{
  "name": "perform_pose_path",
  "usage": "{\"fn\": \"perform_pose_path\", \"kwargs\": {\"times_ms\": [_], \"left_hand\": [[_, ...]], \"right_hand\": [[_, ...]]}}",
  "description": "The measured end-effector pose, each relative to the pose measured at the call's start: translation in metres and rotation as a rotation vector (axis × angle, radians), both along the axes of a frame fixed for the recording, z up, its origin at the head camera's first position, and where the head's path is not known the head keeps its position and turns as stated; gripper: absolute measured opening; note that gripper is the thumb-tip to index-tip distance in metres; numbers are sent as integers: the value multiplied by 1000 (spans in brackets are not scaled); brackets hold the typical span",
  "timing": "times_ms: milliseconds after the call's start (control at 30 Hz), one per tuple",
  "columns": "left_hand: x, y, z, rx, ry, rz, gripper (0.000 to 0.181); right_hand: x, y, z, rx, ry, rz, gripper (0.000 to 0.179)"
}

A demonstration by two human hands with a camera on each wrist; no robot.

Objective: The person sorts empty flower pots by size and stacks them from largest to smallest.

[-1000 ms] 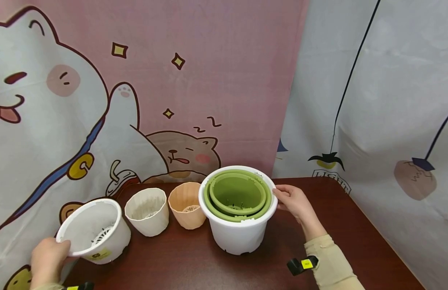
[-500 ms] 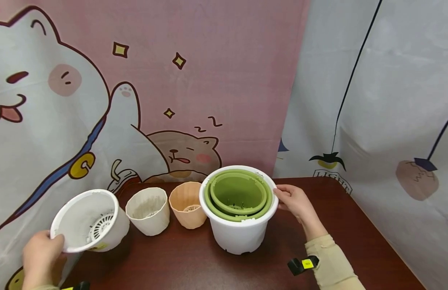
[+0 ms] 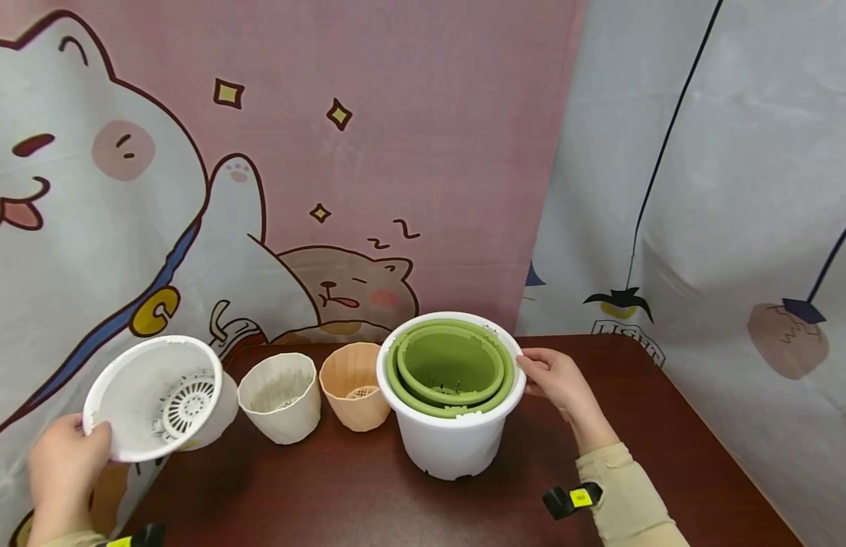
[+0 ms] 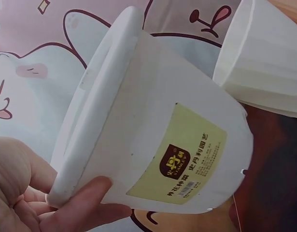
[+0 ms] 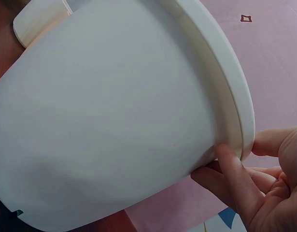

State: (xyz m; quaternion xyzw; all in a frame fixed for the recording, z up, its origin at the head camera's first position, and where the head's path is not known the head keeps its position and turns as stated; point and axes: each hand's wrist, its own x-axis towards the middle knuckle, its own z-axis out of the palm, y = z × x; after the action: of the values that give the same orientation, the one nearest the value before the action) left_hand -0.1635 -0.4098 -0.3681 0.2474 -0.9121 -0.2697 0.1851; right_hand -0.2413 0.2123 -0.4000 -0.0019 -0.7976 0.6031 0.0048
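My left hand (image 3: 65,463) grips the rim of a white plastic flowerpot (image 3: 138,380), which is tilted with its mouth toward the head camera and its slotted bottom showing inside. In the left wrist view a yellow-green label (image 4: 184,157) is stuck on that pot's side. My right hand (image 3: 556,384) pinches the rim of a larger white flowerpot (image 3: 450,448), thumb and fingers on either side of the edge in the right wrist view. That pot stands upright on the table. Two green flowerpots (image 3: 450,361) sit nested inside it.
Between the two white pots, a cream faceted pot (image 3: 282,418) and a peach faceted pot (image 3: 357,410) stand side by side on the dark red-brown table (image 3: 313,494). A printed cloth (image 3: 429,152) hangs behind the table's back edge.
My left hand has moved left and slightly up, lifting the white flowerpot and tipping its mouth further toward the head camera. The right hand and the nested pots stay put.
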Motion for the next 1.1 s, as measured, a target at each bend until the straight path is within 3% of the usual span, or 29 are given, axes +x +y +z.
{"fn": "perform_pose_path", "kwargs": {"times_ms": [233,333,500,867,1100], "left_hand": [[-2,11,7,-8,87,85,44],[-3,14,8,-28,143,94,42],[-6,17,13,-28,175,106,41],[-13,29,28,4,158,80,45],[-17,34,31,5,169,32,44]], "right_hand": [[-1,1,0,9,6,0,46],[-1,1,-1,16,5,3,46],[-2,1,-3,22,2,-2,46],[-3,2,-4,39,13,-7,48],[-3,2,-4,36,13,-8,47]]}}
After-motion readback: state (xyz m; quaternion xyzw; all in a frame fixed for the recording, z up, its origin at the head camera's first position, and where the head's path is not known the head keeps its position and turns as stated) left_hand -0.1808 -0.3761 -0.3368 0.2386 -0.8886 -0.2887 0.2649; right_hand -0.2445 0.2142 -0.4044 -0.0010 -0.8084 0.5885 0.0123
